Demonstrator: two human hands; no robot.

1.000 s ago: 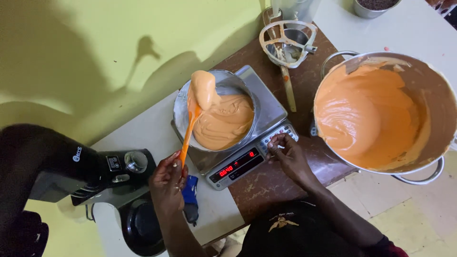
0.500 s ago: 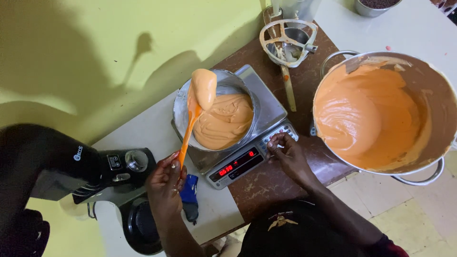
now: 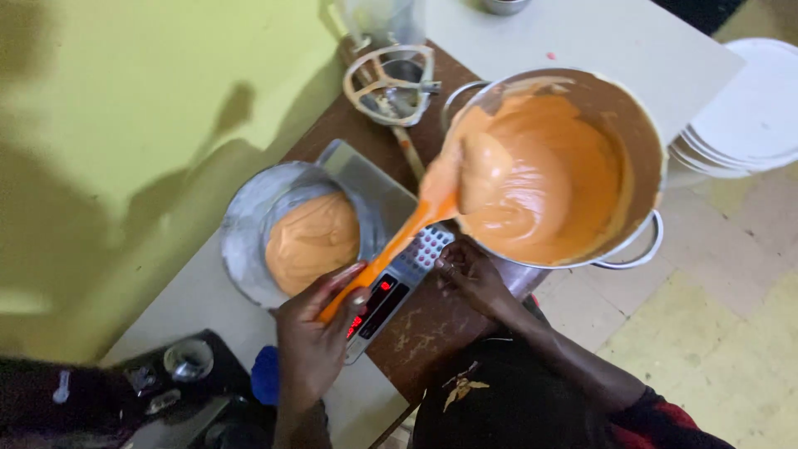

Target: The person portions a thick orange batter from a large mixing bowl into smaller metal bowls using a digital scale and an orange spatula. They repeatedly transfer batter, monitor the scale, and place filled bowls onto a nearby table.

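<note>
My left hand (image 3: 314, 341) grips the handle of an orange spatula (image 3: 397, 243). Its batter-coated blade reaches over the rim of the large metal pot (image 3: 640, 125), which holds orange batter. A round cake pan (image 3: 241, 224) partly filled with the same batter sits on a digital kitchen scale (image 3: 391, 295) with a red display. My right hand (image 3: 470, 274) rests at the scale's right end, fingers touching its button pad, beside the pot's base.
A batter-smeared mixer beater (image 3: 391, 83) lies on the brown table behind the scale. A black stand mixer (image 3: 125, 399) sits at lower left. A stack of white lids or plates (image 3: 748, 116) stands at right. A yellow-green wall fills the left.
The spatula has swung right, from over the cake pan to the big pot's rim. The camera view has shifted right and closer. My right hand stays at the scale.
</note>
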